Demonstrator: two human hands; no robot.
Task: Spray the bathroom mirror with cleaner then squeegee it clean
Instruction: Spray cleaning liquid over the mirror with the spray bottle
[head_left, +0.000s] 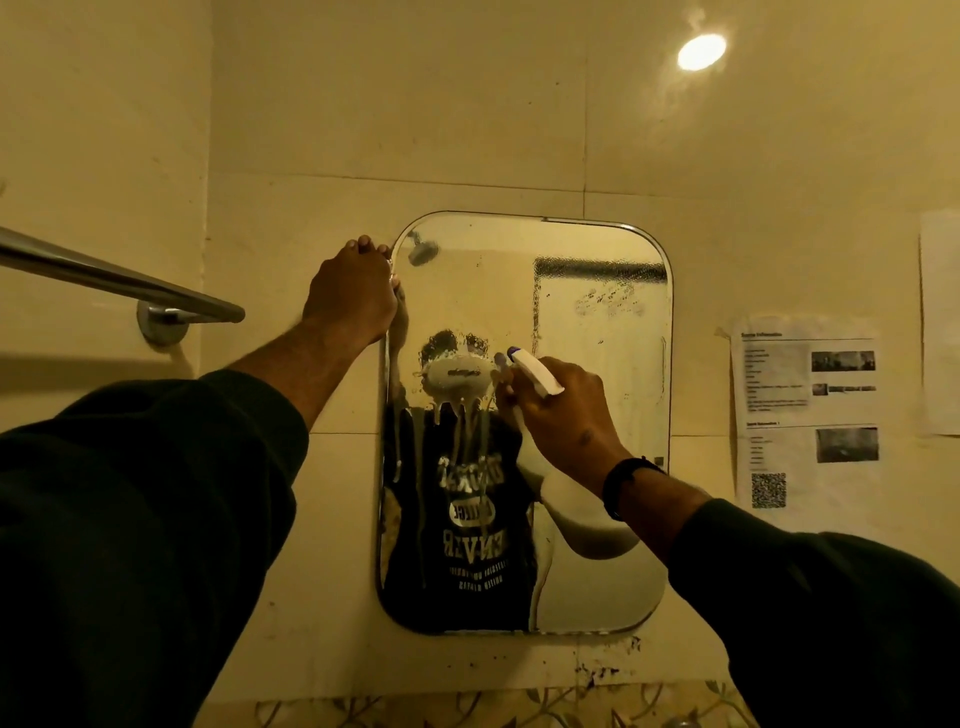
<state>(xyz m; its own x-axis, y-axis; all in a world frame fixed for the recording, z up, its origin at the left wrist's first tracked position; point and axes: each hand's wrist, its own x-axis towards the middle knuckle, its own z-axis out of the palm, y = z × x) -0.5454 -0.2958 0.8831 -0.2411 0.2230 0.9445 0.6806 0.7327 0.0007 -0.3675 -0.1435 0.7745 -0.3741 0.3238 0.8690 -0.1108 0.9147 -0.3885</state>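
Note:
A rounded rectangular mirror (597, 519) hangs on the tiled wall. A blotch of white foam (457, 376) sits on the glass at mid-height and runs down in several streaks. My right hand (561, 410) grips a white spray bottle (535, 371), its blue-tipped nozzle pointing left, close to the foam. My left hand (350, 291) holds the mirror's upper left edge, fingers curled over the rim. The bottle's body is hidden behind my right hand. No squeegee is in view.
A metal towel bar (119, 283) juts from the left wall, near my left forearm. Printed paper sheets (808, 415) with a QR code are taped to the wall right of the mirror. A ceiling light (701, 52) glows at the upper right.

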